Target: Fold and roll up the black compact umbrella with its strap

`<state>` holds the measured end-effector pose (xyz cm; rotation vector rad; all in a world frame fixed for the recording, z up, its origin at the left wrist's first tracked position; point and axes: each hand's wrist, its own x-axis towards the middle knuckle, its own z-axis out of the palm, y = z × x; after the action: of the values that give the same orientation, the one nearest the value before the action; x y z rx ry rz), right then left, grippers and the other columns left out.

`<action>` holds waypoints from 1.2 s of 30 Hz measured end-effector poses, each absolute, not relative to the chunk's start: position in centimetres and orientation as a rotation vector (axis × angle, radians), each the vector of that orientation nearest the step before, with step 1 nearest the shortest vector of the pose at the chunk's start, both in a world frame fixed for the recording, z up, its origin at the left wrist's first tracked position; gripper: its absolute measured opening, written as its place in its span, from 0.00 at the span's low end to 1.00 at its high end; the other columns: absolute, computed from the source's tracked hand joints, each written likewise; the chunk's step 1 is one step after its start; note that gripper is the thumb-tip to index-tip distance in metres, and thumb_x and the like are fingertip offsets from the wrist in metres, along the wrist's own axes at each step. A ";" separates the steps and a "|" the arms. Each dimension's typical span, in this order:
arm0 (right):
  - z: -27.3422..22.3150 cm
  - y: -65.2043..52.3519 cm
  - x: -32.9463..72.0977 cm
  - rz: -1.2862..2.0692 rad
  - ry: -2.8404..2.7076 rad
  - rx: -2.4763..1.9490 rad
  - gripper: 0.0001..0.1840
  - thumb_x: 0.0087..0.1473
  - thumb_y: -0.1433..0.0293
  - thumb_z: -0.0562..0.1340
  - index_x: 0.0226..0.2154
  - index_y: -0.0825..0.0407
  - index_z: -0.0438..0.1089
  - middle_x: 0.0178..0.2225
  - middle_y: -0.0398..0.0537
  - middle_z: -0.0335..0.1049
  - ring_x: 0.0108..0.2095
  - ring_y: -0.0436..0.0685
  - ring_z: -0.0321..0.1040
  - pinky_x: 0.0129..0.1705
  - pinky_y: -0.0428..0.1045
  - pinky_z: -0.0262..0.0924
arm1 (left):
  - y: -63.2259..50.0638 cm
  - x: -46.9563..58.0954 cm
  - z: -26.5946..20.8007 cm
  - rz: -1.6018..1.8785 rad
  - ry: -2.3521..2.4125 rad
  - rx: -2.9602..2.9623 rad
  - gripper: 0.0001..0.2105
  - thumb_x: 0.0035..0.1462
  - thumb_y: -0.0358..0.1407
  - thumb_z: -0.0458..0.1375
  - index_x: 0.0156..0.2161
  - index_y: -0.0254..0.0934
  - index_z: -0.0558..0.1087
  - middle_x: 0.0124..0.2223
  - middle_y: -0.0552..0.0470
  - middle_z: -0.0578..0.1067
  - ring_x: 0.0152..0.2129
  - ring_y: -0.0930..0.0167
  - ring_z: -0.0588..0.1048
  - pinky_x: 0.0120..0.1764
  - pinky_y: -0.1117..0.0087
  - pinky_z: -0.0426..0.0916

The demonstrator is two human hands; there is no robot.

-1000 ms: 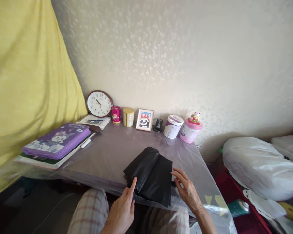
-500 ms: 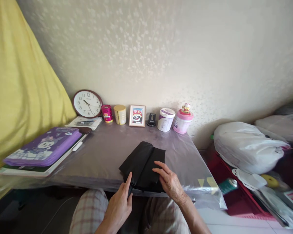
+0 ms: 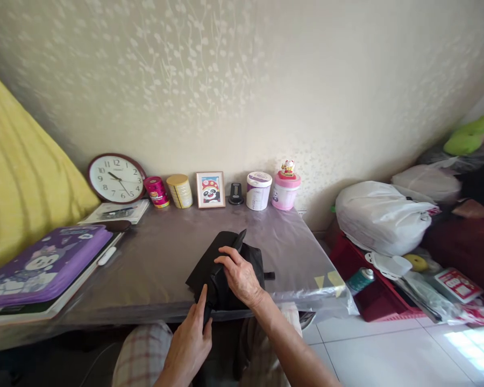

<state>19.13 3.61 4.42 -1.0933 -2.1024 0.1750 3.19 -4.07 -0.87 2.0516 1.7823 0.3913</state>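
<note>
A black folding umbrella (image 3: 252,258), its cloth in loose folds, lies at the table's front edge. My left hand (image 3: 191,336) is closed around its dark handle end, with the index finger stretched along it. My right hand (image 3: 239,275) is on top of the cloth, fingers bent over a fold and gripping it. One flap stands up just beyond those fingers, and a short strap sticks out on the right side. The fingertips of my right hand partly cover the folds, and the palm hides the cloth beneath it.
A plastic-covered table (image 3: 157,258) carries a purple case (image 3: 44,263) at left. Along the wall stand a clock (image 3: 116,178), tins, a picture frame (image 3: 210,191) and two tubs, one topped by a figurine. Right of the table, a red crate (image 3: 371,295) sits below a white bag (image 3: 381,217).
My right hand has moved left across the umbrella and folded its right panel over. A flap now stands up and the strap shows. The view has shifted right.
</note>
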 end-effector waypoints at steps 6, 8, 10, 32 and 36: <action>4.2 5.5 17.1 0.132 -2.135 -1.088 0.17 0.57 0.77 0.48 0.44 0.49 0.65 0.52 0.46 0.57 0.50 0.49 0.58 0.51 0.43 0.56 | -4.4 3.9 -0.1 0.266 1.864 2.099 0.29 0.59 0.28 0.43 0.63 0.35 0.38 0.50 0.41 0.67 0.38 0.66 0.74 0.36 0.70 0.67; 4.0 6.1 16.6 0.102 -2.177 -1.103 0.16 0.56 0.77 0.49 0.43 0.49 0.65 0.52 0.46 0.56 0.50 0.49 0.58 0.51 0.43 0.56 | -4.5 4.1 -0.1 0.240 1.873 2.129 0.28 0.59 0.28 0.43 0.63 0.33 0.40 0.49 0.41 0.67 0.36 0.67 0.75 0.34 0.70 0.67; 3.7 6.6 16.1 0.072 -2.222 -1.114 0.16 0.56 0.77 0.50 0.43 0.48 0.65 0.53 0.45 0.56 0.49 0.49 0.59 0.50 0.43 0.57 | -4.5 4.2 -0.2 0.224 1.876 2.156 0.27 0.59 0.28 0.43 0.63 0.31 0.41 0.49 0.41 0.67 0.34 0.68 0.75 0.32 0.71 0.67; 1.9 8.8 15.1 -0.030 -2.497 -1.155 0.12 0.58 0.72 0.52 0.40 0.44 0.68 0.49 0.43 0.60 0.40 0.49 0.64 0.36 0.42 0.61 | -4.6 4.4 -0.6 0.311 1.865 2.101 0.33 0.59 0.26 0.43 0.63 0.42 0.28 0.48 0.45 0.68 0.36 0.70 0.74 0.35 0.73 0.67; 1.8 9.3 15.0 -0.037 -2.553 -1.092 0.12 0.58 0.71 0.52 0.40 0.45 0.69 0.47 0.44 0.61 0.40 0.49 0.63 0.37 0.41 0.60 | -4.6 4.3 -0.9 0.200 1.864 2.180 0.32 0.59 0.26 0.42 0.63 0.48 0.34 0.41 0.49 0.68 0.29 0.72 0.74 0.29 0.74 0.65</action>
<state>15.01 9.27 1.79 -1.0916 -2.5529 -0.0369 4.27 -4.56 -0.85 2.1799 1.8642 0.2000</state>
